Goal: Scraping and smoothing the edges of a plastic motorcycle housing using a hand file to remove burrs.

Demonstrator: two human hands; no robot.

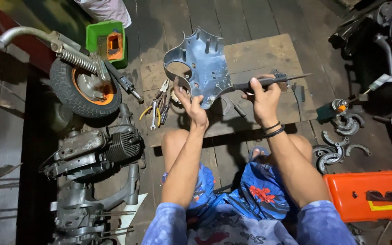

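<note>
My left hand [194, 105] grips the lower edge of a grey-blue plastic scooter cover panel [203, 63] and holds it up over a wooden board [259, 56]. My right hand [263, 97] is closed on the black handle of a long screwdriver [268, 80]; its shaft points right, away from the panel. Black bands circle my right wrist. Both hands hover above my bare knees.
A small wheel with spring fork [83, 84] and an engine block [98, 149] lie left. Pliers and wrenches [156, 109] sit on the board. A green tub [106, 43] is behind. Brake shoes [336, 147], an orange toolbox [370, 195] and a spray can [332, 109] are right.
</note>
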